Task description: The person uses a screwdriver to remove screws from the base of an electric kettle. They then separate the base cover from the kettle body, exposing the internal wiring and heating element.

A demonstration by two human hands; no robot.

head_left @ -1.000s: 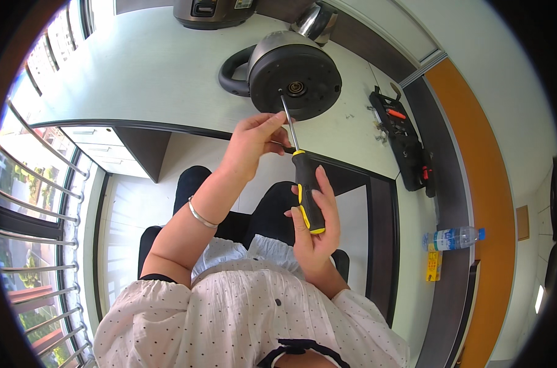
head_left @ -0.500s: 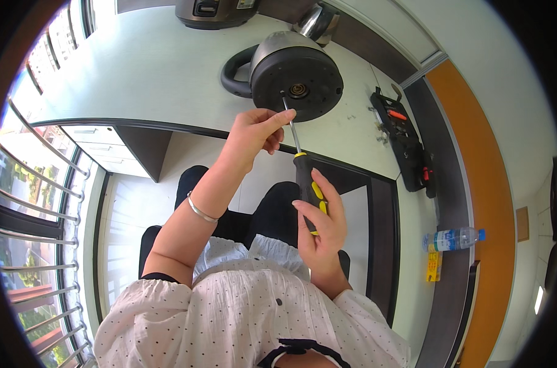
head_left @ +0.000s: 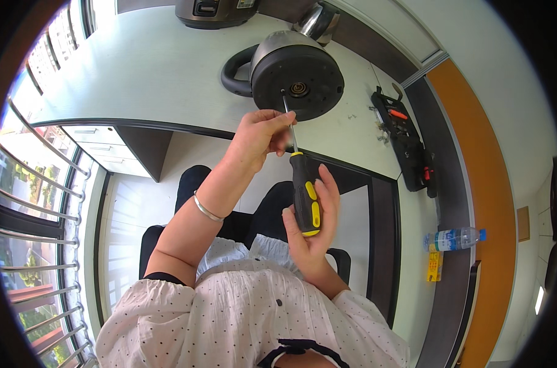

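An electric kettle (head_left: pixel 318 98) lies on its side on the desk, its round black base facing me and its black handle (head_left: pixel 234 70) to the left. The tip of a long screwdriver (head_left: pixel 304 190) meets a small hole in the base, left of the brass-coloured central connector (head_left: pixel 298 89). My left hand (head_left: pixel 263 132) pinches the metal shaft between thumb and forefinger, just below the base. Around the black and yellow handle, the fingers and thumb of my right hand (head_left: pixel 318 227) are curled. Whether a screw sits in the hole is too small to tell.
An open black tool case (head_left: pixel 407 144) with red-handled tools lies to the right, small loose bits (head_left: pixel 352 116) near it. Farther right are a water bottle (head_left: pixel 453 239) and a yellow packet (head_left: pixel 433 267). A cooker (head_left: pixel 214 13) and a shiny metal vessel (head_left: pixel 317 23) stand at the back.
My right hand and the screwdriver handle have shifted slightly left, and the handle has turned, showing more of its yellow grips. My left hand keeps its pinch on the shaft.
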